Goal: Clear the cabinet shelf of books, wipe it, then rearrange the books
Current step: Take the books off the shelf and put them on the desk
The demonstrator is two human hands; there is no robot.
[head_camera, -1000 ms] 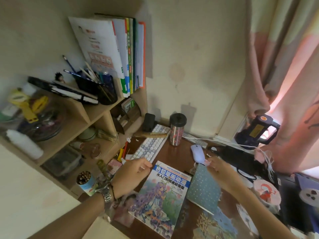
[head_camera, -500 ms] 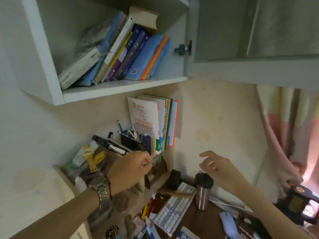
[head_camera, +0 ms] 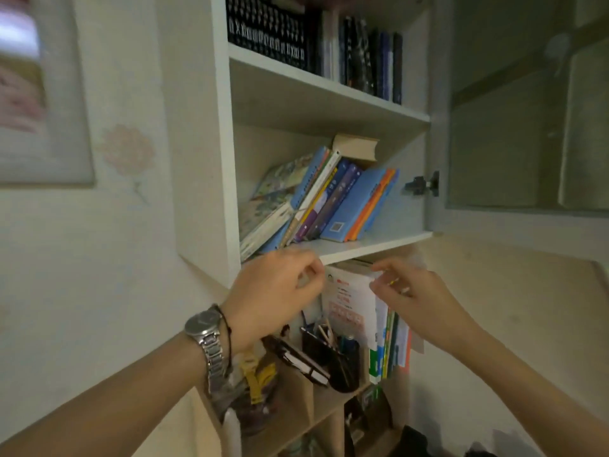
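A white wall cabinet stands open, and its lower shelf point(head_camera: 372, 246) carries several leaning books point(head_camera: 329, 202), blue, purple, orange and illustrated, with a thick cream book point(head_camera: 356, 148) lying on top of them. Both my hands are raised just below the shelf's front edge. My left hand point(head_camera: 273, 291), with a metal watch on the wrist, has loosely curled fingers and holds nothing. Level with it to the right, my right hand point(head_camera: 415, 298) is also empty, its fingers loosely bent. Neither hand touches a book.
The upper shelf point(head_camera: 329, 84) holds a row of dark upright books. The cabinet door point(head_camera: 527, 127) hangs open to the right. Below the hands a wooden desk organiser point(head_camera: 296, 390) carries a pen cup point(head_camera: 336, 361), upright workbooks point(head_camera: 359, 311) and small clutter.
My view swung up from the desk to the cabinet. Both hands left the books on the desk and rose to just under the lower shelf.
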